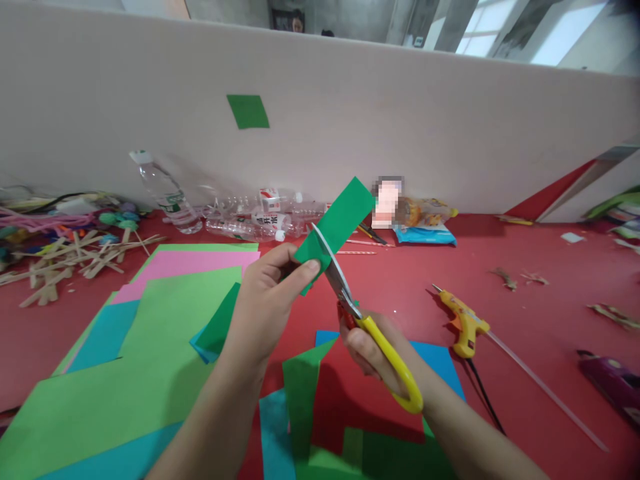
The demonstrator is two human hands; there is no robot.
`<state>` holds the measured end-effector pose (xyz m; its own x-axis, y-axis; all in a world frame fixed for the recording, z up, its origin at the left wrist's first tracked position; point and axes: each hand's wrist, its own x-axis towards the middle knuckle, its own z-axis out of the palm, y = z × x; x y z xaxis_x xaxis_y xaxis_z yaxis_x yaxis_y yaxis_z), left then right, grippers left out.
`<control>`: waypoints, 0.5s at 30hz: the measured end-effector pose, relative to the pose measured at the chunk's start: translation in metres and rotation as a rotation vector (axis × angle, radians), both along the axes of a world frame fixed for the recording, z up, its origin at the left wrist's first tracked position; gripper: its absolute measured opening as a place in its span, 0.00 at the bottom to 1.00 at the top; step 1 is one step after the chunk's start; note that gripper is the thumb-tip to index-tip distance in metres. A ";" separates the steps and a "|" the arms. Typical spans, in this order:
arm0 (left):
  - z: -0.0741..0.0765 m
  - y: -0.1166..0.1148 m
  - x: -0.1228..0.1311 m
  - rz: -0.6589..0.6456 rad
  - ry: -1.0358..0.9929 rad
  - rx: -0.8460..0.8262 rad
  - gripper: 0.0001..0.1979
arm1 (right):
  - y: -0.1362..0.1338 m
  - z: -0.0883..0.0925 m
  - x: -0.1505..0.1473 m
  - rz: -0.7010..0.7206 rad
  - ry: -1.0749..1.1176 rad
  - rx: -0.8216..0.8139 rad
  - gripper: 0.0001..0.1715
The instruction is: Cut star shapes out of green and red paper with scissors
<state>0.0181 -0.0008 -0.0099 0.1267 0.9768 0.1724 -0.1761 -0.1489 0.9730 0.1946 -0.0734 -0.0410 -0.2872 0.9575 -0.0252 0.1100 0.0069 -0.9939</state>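
- The red table (525,313) runs up to a pale partition wall (400,127), which bears a small green square (248,111).
- Overlapping sheets of coloured paper (165,333), light green, pink and blue, cover the table's left side.
- Clear plastic bottles (250,223) lie along the wall; wooden sticks (75,260) are heaped at far left.
- The left hand (267,300) is raised above the table, its fingers pinching the lower end of a dark green paper strip (340,223).
- The right hand (375,357) grips the yellow-handled scissors (360,313), fingers closed through the loop; the blades meet the strip's edge.
- A yellow glue gun (465,323) lies on the table to the right, apart from both hands.
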 end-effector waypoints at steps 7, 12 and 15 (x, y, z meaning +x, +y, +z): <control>-0.002 0.000 0.000 -0.019 -0.031 -0.046 0.03 | -0.001 0.000 -0.001 -0.033 -0.018 -0.026 0.36; -0.001 0.000 -0.001 -0.029 -0.036 -0.072 0.04 | -0.001 -0.001 -0.001 -0.043 -0.058 -0.010 0.35; 0.001 0.000 -0.002 -0.019 -0.021 -0.068 0.04 | 0.001 -0.003 0.001 -0.028 -0.055 -0.011 0.35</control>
